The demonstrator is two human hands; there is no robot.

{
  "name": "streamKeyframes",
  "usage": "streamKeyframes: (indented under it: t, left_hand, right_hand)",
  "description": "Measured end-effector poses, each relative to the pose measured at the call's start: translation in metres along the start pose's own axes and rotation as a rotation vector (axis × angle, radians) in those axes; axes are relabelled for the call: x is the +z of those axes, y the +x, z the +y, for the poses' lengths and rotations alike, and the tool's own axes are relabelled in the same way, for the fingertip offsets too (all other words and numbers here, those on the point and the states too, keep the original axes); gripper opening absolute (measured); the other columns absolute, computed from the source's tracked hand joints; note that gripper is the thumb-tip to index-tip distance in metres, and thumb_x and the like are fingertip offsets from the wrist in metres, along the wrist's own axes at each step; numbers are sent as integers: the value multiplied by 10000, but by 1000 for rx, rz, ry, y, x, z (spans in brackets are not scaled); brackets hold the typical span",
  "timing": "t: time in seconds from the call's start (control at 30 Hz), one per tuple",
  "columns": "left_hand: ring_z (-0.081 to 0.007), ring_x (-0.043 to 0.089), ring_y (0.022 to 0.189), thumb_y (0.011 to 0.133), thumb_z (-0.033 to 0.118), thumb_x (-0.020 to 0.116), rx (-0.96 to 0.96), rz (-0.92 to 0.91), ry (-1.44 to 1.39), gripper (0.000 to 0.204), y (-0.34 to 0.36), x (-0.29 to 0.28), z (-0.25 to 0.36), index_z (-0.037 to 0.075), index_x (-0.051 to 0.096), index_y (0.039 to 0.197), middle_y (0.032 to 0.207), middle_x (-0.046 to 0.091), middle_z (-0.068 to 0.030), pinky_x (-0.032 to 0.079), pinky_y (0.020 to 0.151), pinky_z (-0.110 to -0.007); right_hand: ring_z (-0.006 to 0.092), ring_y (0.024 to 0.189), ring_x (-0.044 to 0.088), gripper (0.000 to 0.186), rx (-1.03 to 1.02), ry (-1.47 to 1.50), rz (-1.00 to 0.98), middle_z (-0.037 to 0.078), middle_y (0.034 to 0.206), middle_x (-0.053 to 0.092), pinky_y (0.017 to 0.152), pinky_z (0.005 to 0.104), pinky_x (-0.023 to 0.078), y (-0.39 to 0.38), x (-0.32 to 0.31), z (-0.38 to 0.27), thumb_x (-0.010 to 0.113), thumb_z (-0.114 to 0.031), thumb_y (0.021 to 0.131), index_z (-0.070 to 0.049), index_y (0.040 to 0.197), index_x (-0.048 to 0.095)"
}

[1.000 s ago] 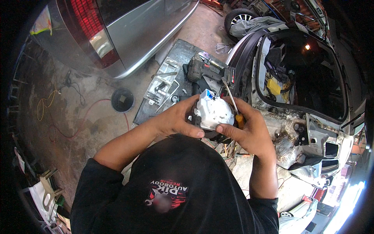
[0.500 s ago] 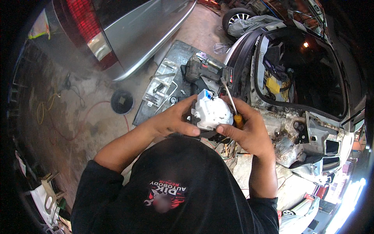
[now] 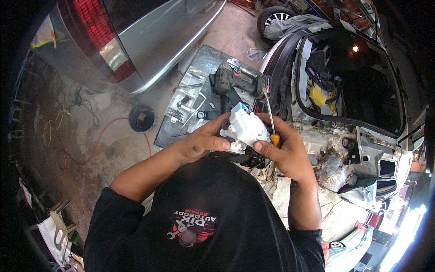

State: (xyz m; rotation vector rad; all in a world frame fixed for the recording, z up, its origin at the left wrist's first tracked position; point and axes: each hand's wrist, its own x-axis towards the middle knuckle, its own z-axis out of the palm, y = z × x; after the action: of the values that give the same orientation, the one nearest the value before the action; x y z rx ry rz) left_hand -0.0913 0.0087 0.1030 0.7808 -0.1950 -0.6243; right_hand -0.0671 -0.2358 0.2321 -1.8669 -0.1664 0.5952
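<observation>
A rounded, glossy white plastic housing (image 3: pixel 249 127) sits between the two hands in front of the torso, its boxy, blue-marked end facing away from the body. The left hand (image 3: pixel 199 144) grips its left side, thumb on the near edge and fingers mostly hidden; the right hand (image 3: pixel 292 152) clamps its right side, thumb at the near right corner. That same hand also holds a slim metal screwdriver with a translucent yellow-orange handle (image 3: pixel 275 139), lying just right of the housing, the right hand being the nearer. The screwdriver's long axis runs away from the body, its tip leaning slightly left. Compared with half a second ago, the housing is turned so that less blue shows, the left thumb lies higher against it, and the screwdriver shaft stands steeper across the view.
</observation>
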Motion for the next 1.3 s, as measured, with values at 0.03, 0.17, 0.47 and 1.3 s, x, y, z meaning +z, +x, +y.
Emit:
streamKeyframes:
  t: [0.03, 0.17, 0.47, 1.3]
  left_hand:
    - [-313, 536, 1508, 857, 366, 862, -8, -1, 13, 1145, 0, 0, 1, -12, 277, 1765, 1619, 551, -199, 369, 1298, -436]
    - [-324, 518, 1522, 819, 372, 904, -26, 10, 47, 1195, -2, 3, 4, -15, 280, 1762, 1626, 540, -206, 339, 1311, -436]
    - [-311, 519, 1507, 803, 353, 931, -2, -19, 147, 1179, -3, -4, -5, 16, 312, 1748, 1601, 551, -193, 352, 1292, -439]
    - [-359, 469, 1581, 741, 370, 978, -24, -38, 378, 1335, -16, -6, -8, -5, 222, 1775, 1675, 488, -236, 328, 1322, -475]
  right_hand:
    - [155, 1207, 675, 688, -11, -16, 2, 117, 1299, 759, 1069, 339, 549, -1, 0, 0, 950, -149, 918, 46, 1501, 641]
    - [168, 1219, 679, 682, -21, 21, 2, 116, 1309, 755, 1077, 351, 546, -5, 0, 6, 960, -148, 900, 38, 1483, 657]
    - [296, 1258, 709, 737, -190, -262, 7, 177, 1326, 725, 1118, 414, 525, -10, 3, 8, 1001, -167, 811, 8, 1453, 687]
    - [338, 1220, 728, 749, -253, -218, 178, 200, 1285, 726, 1082, 426, 552, -31, 13, 10, 1005, -223, 809, 3, 1445, 682]
